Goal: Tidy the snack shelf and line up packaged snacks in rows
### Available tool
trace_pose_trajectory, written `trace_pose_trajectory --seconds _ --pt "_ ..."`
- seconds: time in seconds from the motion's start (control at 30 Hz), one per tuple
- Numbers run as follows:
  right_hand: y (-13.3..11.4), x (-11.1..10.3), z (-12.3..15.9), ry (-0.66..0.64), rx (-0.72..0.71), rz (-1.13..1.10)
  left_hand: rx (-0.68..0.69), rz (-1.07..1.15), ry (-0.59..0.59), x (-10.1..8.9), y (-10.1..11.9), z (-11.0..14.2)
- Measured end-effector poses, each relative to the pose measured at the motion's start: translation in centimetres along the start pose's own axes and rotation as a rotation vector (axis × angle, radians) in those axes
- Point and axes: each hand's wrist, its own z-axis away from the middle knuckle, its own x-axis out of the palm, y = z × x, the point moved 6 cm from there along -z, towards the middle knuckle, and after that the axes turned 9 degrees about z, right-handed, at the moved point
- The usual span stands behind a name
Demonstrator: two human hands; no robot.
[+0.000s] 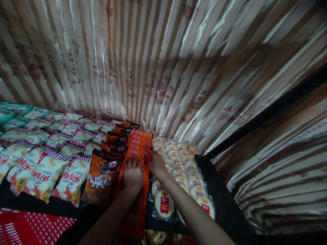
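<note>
A long row of overlapping orange packets [138,141] with oval logos runs from the curtain toward me. My left hand [133,173] is on the near part of the row, its fingers curled over the packets. At the right edge of the same row, my right hand [156,164] is closed with its fingertips against the orange side; part of its grip is hidden. Just left stands a dark orange snack bag [99,177], with more of its kind behind. Right of my hands lie flat round white pastries [164,204] in clear wrappers.
Several columns of white snack bags [70,178] with striped edges fill the left, with green bags [19,120] beyond. A pleated curtain [163,75] closes off the back. A dark bar [265,112] slants at right. Red patterned cloth [33,228] lies front left.
</note>
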Motion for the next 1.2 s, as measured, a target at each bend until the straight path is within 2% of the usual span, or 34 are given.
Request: trace_pose_trajectory --seconds 0.13,0.23,0.43,0.53,0.73,0.97,1.1,1.2 --pt "0.0 0.4 0.4 0.082 -0.084 -0.093 -0.015 0.041 0.008 -0.1 -0.2 -0.5" --pt "-0.4 0.8 1.2 0.124 -0.144 -0.117 -0.029 0.084 0.055 -0.4 -0.7 -0.9" --pt "-1.8 2.2 3.6 0.138 -0.254 -0.138 -0.061 0.207 0.165 -0.4 -2.2 -1.8" --pt "-2.7 2.8 5.1 0.130 -0.309 -0.175 -0.067 0.231 0.170 0.2 -2.4 -1.9" --pt "-2.7 4.0 7.0 0.044 -0.214 -0.146 -0.044 0.176 0.126 1.1 -2.2 -1.7" --pt "-2.6 4.9 7.6 -0.003 -0.148 -0.167 -0.002 0.196 0.121 0.7 -2.4 -2.0" --pt "-2.3 3.9 7.2 0.030 -0.107 -0.232 0.026 0.287 0.154 -0.1 -2.9 -2.4" --pt "-1.0 1.8 6.2 0.094 -0.024 -0.350 0.016 0.342 0.180 -0.6 -3.5 -2.6"
